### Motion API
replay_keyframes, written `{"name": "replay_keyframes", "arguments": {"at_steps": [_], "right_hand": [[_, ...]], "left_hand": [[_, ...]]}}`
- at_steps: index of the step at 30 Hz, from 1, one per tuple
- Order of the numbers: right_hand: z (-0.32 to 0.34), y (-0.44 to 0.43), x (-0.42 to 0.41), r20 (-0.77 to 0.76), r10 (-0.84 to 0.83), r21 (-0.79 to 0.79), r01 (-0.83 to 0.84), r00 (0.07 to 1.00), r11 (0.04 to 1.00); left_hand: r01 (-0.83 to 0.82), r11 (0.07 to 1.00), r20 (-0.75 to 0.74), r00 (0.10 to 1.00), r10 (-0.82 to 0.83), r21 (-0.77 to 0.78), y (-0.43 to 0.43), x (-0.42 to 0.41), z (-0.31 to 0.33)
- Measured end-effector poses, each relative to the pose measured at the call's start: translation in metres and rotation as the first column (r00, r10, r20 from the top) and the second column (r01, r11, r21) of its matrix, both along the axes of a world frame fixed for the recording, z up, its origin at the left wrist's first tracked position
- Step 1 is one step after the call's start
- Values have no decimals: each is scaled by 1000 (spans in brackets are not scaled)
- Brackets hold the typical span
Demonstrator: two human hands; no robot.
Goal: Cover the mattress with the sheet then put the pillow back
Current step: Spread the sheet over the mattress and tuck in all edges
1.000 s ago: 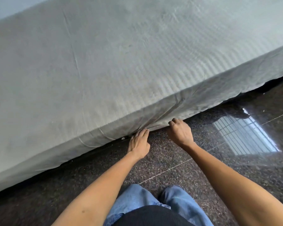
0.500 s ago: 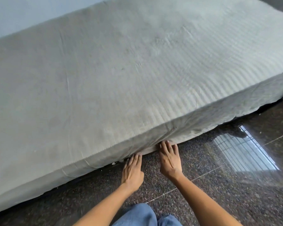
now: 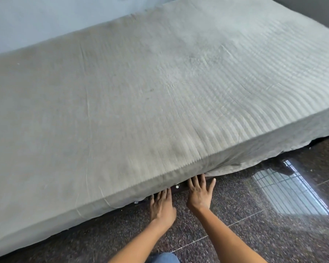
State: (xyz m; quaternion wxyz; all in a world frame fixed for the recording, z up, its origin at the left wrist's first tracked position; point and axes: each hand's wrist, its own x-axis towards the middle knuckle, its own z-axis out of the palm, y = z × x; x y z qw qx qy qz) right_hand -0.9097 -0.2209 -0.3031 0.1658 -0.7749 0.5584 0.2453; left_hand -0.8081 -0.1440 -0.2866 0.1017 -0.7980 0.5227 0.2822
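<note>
Tucking is the step I am working on. The sheet (image 3: 160, 92) is lying spread over the whole top of the mattress (image 3: 106, 198) and draping down its near side, so the covering looks mostly done to me. My left hand (image 3: 162, 206) and right hand (image 3: 198, 194) are sitting side by side at the bottom of that near side, palms down, fingers straight and a little spread, gripping nothing. Their fingertips are reaching in at the sheet's lower edge and seem to be pressing it toward the dark gap beneath the mattress, though the left fingertips are hiding under the cloth.

Just right of my right hand the loose hem (image 3: 254, 164) is hanging wavy above the speckled floor (image 3: 226, 224). I judge the next move is calling for flat hands sliding rightward along the edge and feeding that slack underneath without dragging wrinkles across the top. The pillow is not showing anywhere, so returning it is waiting until the tucking is finished.
</note>
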Motion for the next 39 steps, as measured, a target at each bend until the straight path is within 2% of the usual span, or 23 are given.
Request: {"name": "replay_keyframes", "arguments": {"at_steps": [3,9,13,16,18,21,23,25,29,32,34,36,39], "right_hand": [[6,-8,-3,25,48,44,-49,999,998],[16,-21,-27,249,112,96,-139,962,986],[13,-14,-41,213,256,-78,-245,943,966],[10,6,-33,283,285,-199,-235,916,952],[4,11,-24,335,348,-259,-270,875,928],[6,19,-7,378,391,-207,-335,839,919],[7,24,-1,312,369,-121,-349,875,929],[8,30,5,243,364,-108,-348,899,931],[8,41,24,167,264,-61,-258,950,964],[5,46,39,124,186,-55,-180,975,982],[5,45,44,134,180,-44,-175,975,984],[8,40,39,202,202,-7,-205,958,979],[16,26,9,281,229,-3,-237,932,971]], "left_hand": [[87,996,-16,996,-88,-24,15,11,8],[21,999,-78,997,-24,-33,32,26,9],[-17,998,-15,1000,16,-54,24,20,13],[-7,1000,22,1000,8,-21,18,18,17],[9,998,67,998,-5,-64,10,19,20],[9,992,123,992,7,-126,-3,24,17],[-10,996,74,997,17,-85,2,19,11],[-14,998,45,999,16,-55,16,15,6],[4,1000,67,998,-5,22,26,32,2],[-72,997,45,996,71,35,16,25,4],[-25,997,34,999,22,80,8,22,10],[61,994,-37,998,-58,92,8,24,22],[47,999,-204,978,-51,-26,16,33,50]]}}
